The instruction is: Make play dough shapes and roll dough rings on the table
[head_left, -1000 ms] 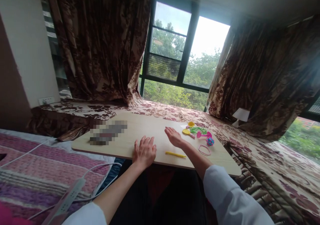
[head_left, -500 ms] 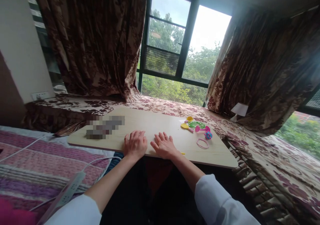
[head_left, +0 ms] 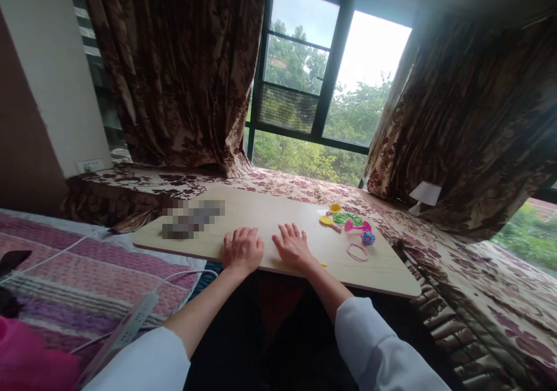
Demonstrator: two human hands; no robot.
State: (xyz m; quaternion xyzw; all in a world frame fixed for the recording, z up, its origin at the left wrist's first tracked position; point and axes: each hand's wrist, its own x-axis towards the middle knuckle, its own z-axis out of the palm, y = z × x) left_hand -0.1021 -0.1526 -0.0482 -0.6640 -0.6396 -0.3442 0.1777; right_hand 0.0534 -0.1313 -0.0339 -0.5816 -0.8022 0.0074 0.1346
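2 hands (head_left: 267,249) spread palms-down on table (head_left: 256,205), toys (head_left: 354,228) well apart, beyond right hand (head_left: 292,246)

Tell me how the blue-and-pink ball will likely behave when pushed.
The blue-and-pink ball looks round, so it would probably roll on the flat table. Its bumpy surface may make that roll uneven, but should also help fingers grip it. Pushed toward the pink dumbbell-shaped toy close beside it, it would likely bump that.
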